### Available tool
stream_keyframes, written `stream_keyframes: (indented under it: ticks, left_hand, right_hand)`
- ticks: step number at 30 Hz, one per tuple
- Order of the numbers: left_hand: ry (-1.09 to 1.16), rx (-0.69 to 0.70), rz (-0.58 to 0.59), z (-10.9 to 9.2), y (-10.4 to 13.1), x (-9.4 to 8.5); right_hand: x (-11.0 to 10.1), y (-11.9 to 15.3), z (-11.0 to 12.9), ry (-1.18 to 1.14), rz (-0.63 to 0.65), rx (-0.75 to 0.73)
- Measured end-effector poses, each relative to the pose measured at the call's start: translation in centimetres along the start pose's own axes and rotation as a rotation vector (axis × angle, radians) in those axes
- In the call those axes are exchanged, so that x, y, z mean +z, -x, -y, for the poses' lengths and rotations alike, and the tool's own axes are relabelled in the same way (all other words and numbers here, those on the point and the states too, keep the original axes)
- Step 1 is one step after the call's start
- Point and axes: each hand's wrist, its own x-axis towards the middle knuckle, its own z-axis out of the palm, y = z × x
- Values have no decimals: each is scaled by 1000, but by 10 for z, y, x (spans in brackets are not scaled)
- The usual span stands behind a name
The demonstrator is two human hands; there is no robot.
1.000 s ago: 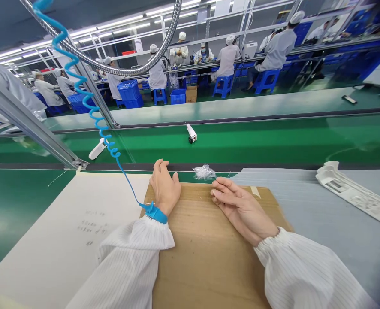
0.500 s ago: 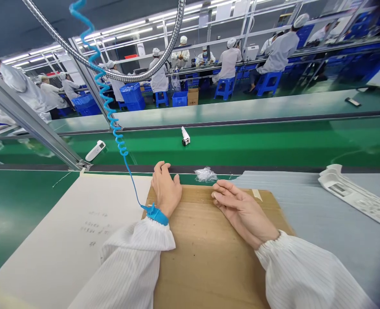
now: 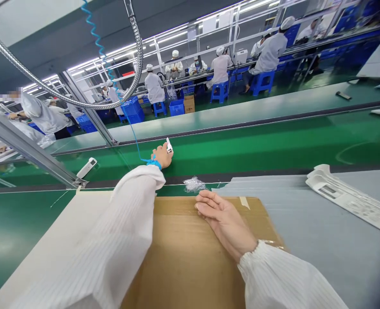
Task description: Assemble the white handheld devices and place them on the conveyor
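while the left hand (image 3: 162,157) is stretched over the green conveyor belt (image 3: 241,141), the small white plastic part (image 3: 169,145) lies right at its fingertips, on their right, long axis pointing away from the wearer; i cannot tell whether that grip has closed on it. the right hand (image 3: 225,219), farther off over cardboard (image 3: 190,249), is loosely curled, half open, nothing visible inside. blue crates (image 3: 176,107) stand beyond, contents unclear.
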Motion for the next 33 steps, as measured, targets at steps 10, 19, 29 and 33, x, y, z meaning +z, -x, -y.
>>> stream_keyframes:
  ticks: [10,19,29,33]
  left_hand:
    - [146,-137,-212,-10,25,21]
    - [1252,-58,-317,8,122,-56]
    - [1241,-39,467,-4,210,-24]
    - [832,211,356,-5,218,-22]
  right_hand:
    - [-1,-1,-1,-2,27,-15]
    - [0,0,1,-14,50,-69]
    - [-1,5,0,698,-35,-487]
    - [-6,4,0,1089,-5,-838]
